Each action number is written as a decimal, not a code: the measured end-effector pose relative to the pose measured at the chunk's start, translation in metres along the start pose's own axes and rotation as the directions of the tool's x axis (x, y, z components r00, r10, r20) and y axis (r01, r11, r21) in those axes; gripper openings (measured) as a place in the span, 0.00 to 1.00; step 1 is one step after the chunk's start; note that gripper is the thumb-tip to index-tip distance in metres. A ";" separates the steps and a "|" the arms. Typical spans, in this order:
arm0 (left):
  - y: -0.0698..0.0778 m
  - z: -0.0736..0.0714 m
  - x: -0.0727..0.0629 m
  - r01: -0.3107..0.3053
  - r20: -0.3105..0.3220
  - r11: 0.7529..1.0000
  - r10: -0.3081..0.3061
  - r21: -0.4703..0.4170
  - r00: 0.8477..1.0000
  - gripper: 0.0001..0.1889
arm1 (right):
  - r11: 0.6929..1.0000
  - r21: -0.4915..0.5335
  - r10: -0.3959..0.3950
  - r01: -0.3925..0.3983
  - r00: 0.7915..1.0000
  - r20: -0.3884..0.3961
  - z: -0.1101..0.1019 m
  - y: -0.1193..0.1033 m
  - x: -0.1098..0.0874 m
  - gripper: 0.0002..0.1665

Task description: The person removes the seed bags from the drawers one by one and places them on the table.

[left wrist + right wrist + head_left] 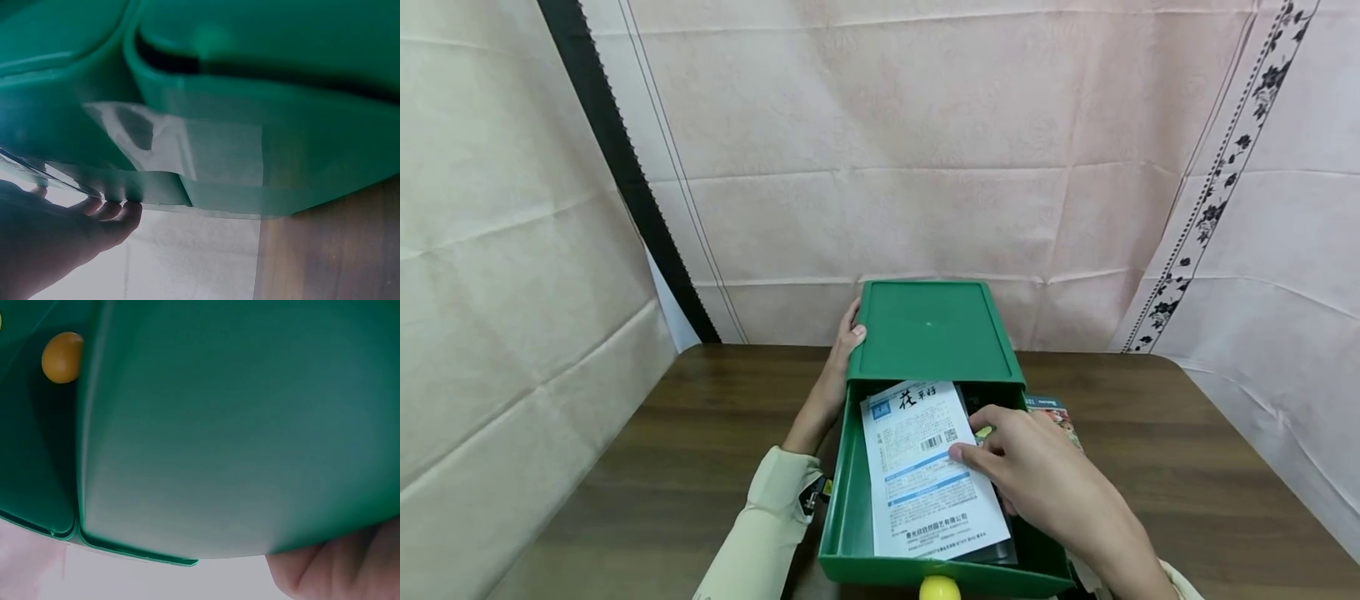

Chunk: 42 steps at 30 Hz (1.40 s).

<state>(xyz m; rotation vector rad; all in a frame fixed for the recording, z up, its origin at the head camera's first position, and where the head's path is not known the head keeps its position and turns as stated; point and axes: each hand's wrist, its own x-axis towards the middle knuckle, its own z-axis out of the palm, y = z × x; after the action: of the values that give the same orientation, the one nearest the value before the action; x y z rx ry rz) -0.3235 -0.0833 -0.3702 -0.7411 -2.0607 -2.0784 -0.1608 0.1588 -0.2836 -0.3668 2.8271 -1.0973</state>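
R hand (1048, 467) pinches rect. printed sheet (917, 492); L hand (841, 360) (fingers loose) touches plastic box (928, 329).

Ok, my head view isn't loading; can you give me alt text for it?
A right hand reaches into an open green drawer, touching a white printed sheet inside, while the left hand rests against the side of the green box. The box sits on a brown wooden table, with pale cloth behind.
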 end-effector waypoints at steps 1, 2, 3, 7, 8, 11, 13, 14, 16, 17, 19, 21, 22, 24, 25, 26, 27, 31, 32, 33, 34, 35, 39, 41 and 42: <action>0.001 0.000 0.001 -0.002 -0.001 1.000 0.002 -0.004 1.000 0.40 | 1.000 -0.017 -0.001 0.001 1.000 -0.011 0.000 -0.001 0.000 0.14; 0.001 -0.001 0.001 -0.004 -0.001 1.000 0.004 -0.005 1.000 0.40 | 0.999 -0.044 -0.015 0.014 1.000 -0.027 0.001 -0.001 0.001 0.10; 0.001 -0.001 0.001 -0.006 -0.001 1.000 0.006 -0.008 1.000 0.40 | 0.998 -0.063 -0.027 0.024 0.999 -0.039 0.002 -0.002 0.001 0.08; -0.001 -0.005 -0.001 -0.006 -0.003 1.000 0.006 -0.005 1.000 0.41 | 0.992 -0.116 -0.063 0.054 0.996 -0.070 0.006 -0.003 0.001 0.14; -0.002 -0.005 -0.002 -0.004 -0.005 1.000 0.004 -0.004 1.000 0.41 | 0.992 -0.116 -0.061 0.052 0.996 -0.072 0.007 -0.004 0.000 0.15; -0.003 -0.007 -0.004 0.003 -0.009 1.000 -0.003 -0.003 1.000 0.40 | 0.992 -0.114 -0.055 0.046 0.995 -0.079 0.009 -0.004 0.000 0.15; -0.003 -0.007 -0.005 0.005 -0.012 1.000 -0.005 0.003 1.000 0.40 | 0.990 -0.135 -0.061 0.048 0.994 -0.094 0.009 -0.004 -0.002 0.16; -0.002 -0.007 -0.005 0.004 -0.011 1.000 -0.004 0.007 1.000 0.40 | 0.986 -0.156 -0.068 0.052 0.992 -0.103 0.008 -0.004 -0.002 0.17; -0.002 -0.007 -0.004 0.001 -0.008 1.000 -0.001 0.011 1.000 0.39 | 0.985 -0.167 -0.070 0.052 0.992 -0.105 0.006 -0.003 -0.005 0.17; -0.002 -0.006 -0.004 -0.002 -0.006 1.000 0.002 0.010 1.000 0.39 | 0.984 -0.171 -0.072 0.054 0.992 -0.101 0.004 -0.002 -0.006 0.17; -0.002 -0.005 -0.002 -0.002 -0.003 1.000 0.002 0.010 1.000 0.40 | 0.988 -0.140 -0.067 0.056 0.995 -0.074 0.000 -0.001 -0.006 0.18; -0.001 -0.004 -0.002 -0.002 0.003 1.000 0.002 0.006 1.000 0.40 | 0.994 -0.088 -0.065 0.062 0.997 -0.032 -0.004 0.001 -0.007 0.18; -0.001 -0.004 -0.002 0.002 0.004 1.000 -0.002 0.007 1.000 0.40 | 0.995 -0.069 -0.073 0.072 0.997 -0.012 -0.006 0.002 -0.006 0.19; -0.001 -0.003 -0.002 0.005 0.005 1.000 -0.005 0.014 1.000 0.40 | 0.997 -0.013 -0.079 0.079 0.997 0.023 -0.010 0.004 -0.005 0.18; -0.001 -0.003 -0.003 0.006 0.006 1.000 -0.006 0.016 1.000 0.40 | 0.996 0.014 -0.083 0.083 0.996 0.040 -0.011 0.005 -0.005 0.17; -0.002 -0.003 -0.003 0.008 0.007 1.000 -0.008 0.018 1.000 0.40 | 0.996 0.039 -0.088 0.086 0.995 0.057 -0.013 0.006 -0.004 0.17; -0.002 -0.003 -0.003 0.008 0.007 1.000 -0.008 0.018 1.000 0.40 | 0.994 0.066 -0.092 0.088 0.993 0.073 -0.014 0.007 -0.004 0.16; -0.002 -0.002 -0.004 0.001 0.007 1.000 -0.001 0.020 1.000 0.40 | 0.980 0.184 -0.098 0.072 0.985 0.139 -0.016 0.010 -0.001 0.17; -0.002 -0.002 -0.005 0.002 0.005 1.000 -0.002 0.022 1.000 0.40 | 0.979 0.193 -0.103 0.074 0.984 0.144 -0.016 0.010 -0.001 0.17; -0.002 -0.002 -0.005 0.002 0.005 1.000 -0.002 0.024 1.000 0.40 | 0.978 0.194 -0.105 0.075 0.984 0.145 -0.015 0.009 -0.001 0.17; -0.002 -0.002 -0.005 0.000 0.004 1.000 -0.001 0.023 1.000 0.41 | 0.978 0.191 -0.111 0.083 0.984 0.140 -0.014 0.009 -0.001 0.18; -0.002 -0.003 -0.006 0.000 0.003 1.000 0.000 0.024 1.000 0.41 | 0.980 0.176 -0.120 0.097 0.985 0.124 -0.012 0.008 -0.002 0.18; -0.002 -0.003 -0.006 0.001 0.001 1.000 -0.002 0.026 1.000 0.41 | 0.985 0.121 -0.131 0.123 0.990 0.058 -0.008 0.003 -0.006 0.27; -0.002 -0.003 -0.006 0.001 0.002 1.000 -0.001 0.021 1.000 0.40 | 0.984 0.117 -0.139 0.133 0.989 0.046 -0.009 0.002 -0.009 0.28; -0.001 -0.002 -0.005 -0.001 0.002 1.000 0.001 0.017 1.000 0.40 | 0.984 0.118 -0.143 0.136 0.989 0.049 -0.009 0.002 -0.010 0.27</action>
<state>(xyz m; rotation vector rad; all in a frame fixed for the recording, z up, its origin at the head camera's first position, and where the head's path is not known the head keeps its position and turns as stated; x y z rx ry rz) -0.3203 -0.0868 -0.3735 -0.7413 -2.0766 -2.0575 -0.1534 0.1686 -0.2782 -0.5839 2.7085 -1.2475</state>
